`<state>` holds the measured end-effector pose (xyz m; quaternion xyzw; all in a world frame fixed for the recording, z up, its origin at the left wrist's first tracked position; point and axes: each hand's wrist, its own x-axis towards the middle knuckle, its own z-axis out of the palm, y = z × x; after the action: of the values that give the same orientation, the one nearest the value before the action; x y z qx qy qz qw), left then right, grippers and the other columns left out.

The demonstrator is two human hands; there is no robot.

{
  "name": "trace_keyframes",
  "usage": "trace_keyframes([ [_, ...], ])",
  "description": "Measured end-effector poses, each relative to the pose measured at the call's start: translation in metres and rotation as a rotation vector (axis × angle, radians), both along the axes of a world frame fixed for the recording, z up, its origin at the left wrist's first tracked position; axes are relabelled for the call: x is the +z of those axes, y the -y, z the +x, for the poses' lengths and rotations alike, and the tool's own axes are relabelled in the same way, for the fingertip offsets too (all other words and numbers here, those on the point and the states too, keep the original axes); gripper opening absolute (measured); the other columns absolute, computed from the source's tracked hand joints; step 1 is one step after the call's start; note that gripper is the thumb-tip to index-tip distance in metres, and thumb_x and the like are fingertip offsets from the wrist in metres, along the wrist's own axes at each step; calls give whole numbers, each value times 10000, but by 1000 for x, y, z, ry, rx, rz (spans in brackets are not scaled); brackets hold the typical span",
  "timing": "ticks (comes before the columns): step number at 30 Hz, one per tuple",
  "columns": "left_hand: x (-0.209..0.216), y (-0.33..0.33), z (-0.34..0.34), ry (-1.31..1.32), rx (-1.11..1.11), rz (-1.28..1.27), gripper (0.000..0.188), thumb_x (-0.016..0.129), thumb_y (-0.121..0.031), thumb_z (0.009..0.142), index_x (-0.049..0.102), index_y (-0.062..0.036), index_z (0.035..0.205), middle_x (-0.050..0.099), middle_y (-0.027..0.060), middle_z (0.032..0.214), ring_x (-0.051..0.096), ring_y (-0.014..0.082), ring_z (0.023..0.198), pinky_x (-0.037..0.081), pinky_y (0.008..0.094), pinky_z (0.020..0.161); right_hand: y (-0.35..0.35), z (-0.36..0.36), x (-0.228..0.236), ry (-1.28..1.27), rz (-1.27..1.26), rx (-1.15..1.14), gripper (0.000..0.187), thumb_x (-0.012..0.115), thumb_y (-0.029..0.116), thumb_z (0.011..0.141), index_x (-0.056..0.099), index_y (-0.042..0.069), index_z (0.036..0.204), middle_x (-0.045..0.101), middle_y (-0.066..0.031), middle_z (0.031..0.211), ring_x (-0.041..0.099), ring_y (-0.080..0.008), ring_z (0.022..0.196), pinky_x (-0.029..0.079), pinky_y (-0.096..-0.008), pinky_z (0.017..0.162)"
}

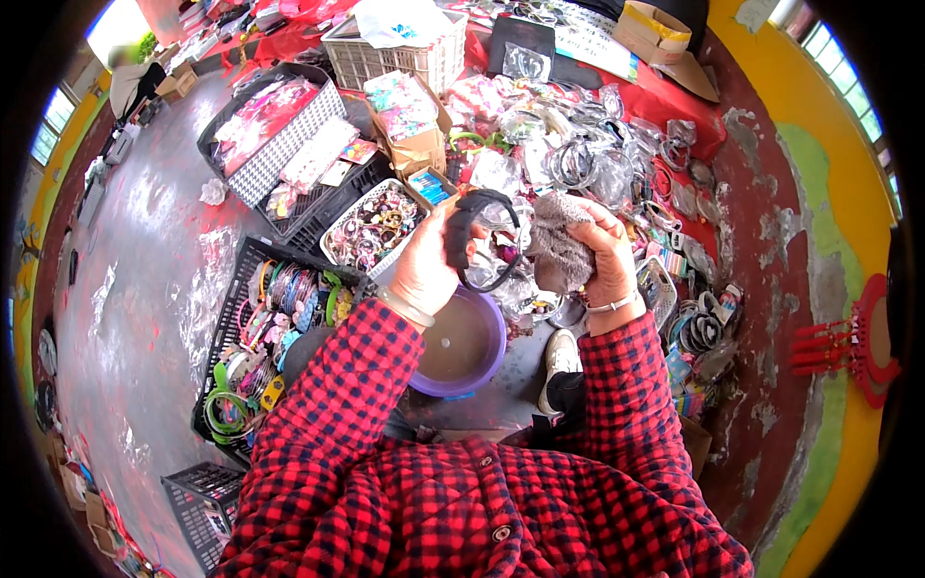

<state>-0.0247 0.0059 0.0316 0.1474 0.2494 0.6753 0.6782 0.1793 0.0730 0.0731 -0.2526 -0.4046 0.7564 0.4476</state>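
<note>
My left hand point(424, 258) is closed round one side of a black headband point(469, 220), a fabric-covered hoop held up in front of me. In my right hand point(605, 252) is a bunched grey-brown cloth point(561, 243), gripped just right of the headband. The headband's thin far arm runs close beside the cloth; whether they touch I cannot tell. Beneath both hands stands a purple basin point(496, 337) with murky water in it.
Left of me is a black crate point(214, 385) of colourful headbands. Beyond it are a white basket point(332, 252) of hair accessories and a houndstooth box point(279, 144). Bagged hoops point(578, 164) heap up ahead. A white shoe point(562, 354) is right of the basin.
</note>
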Motion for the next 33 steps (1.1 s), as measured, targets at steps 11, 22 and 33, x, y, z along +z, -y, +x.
trace_keyframes([
  [11,-10,9,6,-354,-216,105,237,548,-34,835,546,1,1070,611,81,925,560,158,861,426,287,830,-13,0,-19,181,283,-204,360,523,-18,802,515,-12,1161,604,-94,1042,591,-171,926,465,-284,831],
  [22,-17,13,17,-749,-286,289,427,500,52,838,419,27,1257,519,37,1131,483,95,1023,397,245,894,9,-26,-9,816,1082,-297,344,550,-64,678,604,40,1001,562,-129,981,580,-283,884,474,-321,754],
  [33,-18,12,6,-737,-133,214,313,499,82,809,528,15,1114,576,51,1031,541,121,939,442,255,830,39,-43,-5,808,1317,-212,314,529,-50,679,607,44,968,565,-113,964,565,-296,851,474,-362,719],
])
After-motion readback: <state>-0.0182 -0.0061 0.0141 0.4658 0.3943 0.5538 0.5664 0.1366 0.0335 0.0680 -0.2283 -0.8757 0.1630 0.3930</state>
